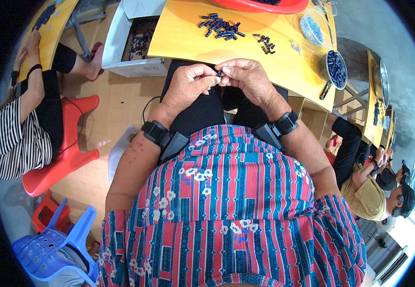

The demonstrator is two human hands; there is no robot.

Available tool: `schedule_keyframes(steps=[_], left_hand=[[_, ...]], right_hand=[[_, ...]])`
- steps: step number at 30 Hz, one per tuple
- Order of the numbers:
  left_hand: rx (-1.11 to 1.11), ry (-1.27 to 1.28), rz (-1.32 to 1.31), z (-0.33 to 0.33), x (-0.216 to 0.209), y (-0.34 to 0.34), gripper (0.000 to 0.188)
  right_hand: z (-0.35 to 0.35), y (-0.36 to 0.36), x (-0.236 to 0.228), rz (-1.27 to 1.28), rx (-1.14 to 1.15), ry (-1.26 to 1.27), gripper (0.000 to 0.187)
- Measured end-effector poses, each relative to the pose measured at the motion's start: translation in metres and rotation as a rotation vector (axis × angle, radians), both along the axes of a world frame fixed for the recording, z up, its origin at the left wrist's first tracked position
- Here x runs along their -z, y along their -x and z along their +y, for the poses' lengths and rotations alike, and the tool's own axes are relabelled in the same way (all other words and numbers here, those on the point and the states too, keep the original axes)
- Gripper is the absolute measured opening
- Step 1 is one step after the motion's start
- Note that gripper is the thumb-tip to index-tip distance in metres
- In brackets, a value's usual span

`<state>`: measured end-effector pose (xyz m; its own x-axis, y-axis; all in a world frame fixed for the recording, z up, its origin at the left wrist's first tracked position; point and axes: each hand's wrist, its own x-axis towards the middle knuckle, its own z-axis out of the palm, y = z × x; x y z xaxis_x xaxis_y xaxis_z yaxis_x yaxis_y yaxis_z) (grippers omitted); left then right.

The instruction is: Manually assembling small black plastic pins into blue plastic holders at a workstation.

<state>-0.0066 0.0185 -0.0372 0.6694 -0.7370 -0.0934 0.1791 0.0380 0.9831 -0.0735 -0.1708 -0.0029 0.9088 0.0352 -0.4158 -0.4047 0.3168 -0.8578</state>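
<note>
At the near edge of the yellow table (183, 40), my left hand (190, 85) and my right hand (249, 80) meet fingertip to fingertip. Both are closed in a pinch around a small dark piece (219, 74), mostly covered by the fingers. Its exact kind is too small to tell. Beyond the hands lies a loose pile of short dark tubular pieces (222, 28). A smaller cluster of dark pieces (266, 44) sits right of it, and a few tiny pale bits (295, 46) lie farther right.
A red basin (236, 5) stands at the far edge. On the right are a clear tub of light-blue bits (312, 29) and a round bowl of dark pieces (336, 69). An opened white box (135, 68) is left of the table. Other people sit at tables on both sides.
</note>
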Motion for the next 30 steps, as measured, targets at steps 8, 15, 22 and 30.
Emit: schedule_keyframes(steps=[8, 15, 22, 30], left_hand=[[-0.012, -0.011, -0.011, 0.000, 0.000, 0.001, 0.014], [-0.015, -0.023, -0.036, 0.000, -0.001, 0.001, 0.015], [-0.012, -0.011, -0.037, 0.000, 0.000, 0.001, 0.015], [-0.022, 0.026, 0.008, 0.000, 0.001, -0.001, 0.015]], right_hand=[[0.001, -0.003, -0.002, 0.031, 0.003, 0.037, 0.019], [0.002, -0.004, -0.001, 0.031, -0.029, 0.066, 0.017], [0.005, -0.002, 0.000, -0.031, -0.006, 0.092, 0.016], [0.003, -0.001, 0.004, -0.091, -0.040, 0.114, 0.018]])
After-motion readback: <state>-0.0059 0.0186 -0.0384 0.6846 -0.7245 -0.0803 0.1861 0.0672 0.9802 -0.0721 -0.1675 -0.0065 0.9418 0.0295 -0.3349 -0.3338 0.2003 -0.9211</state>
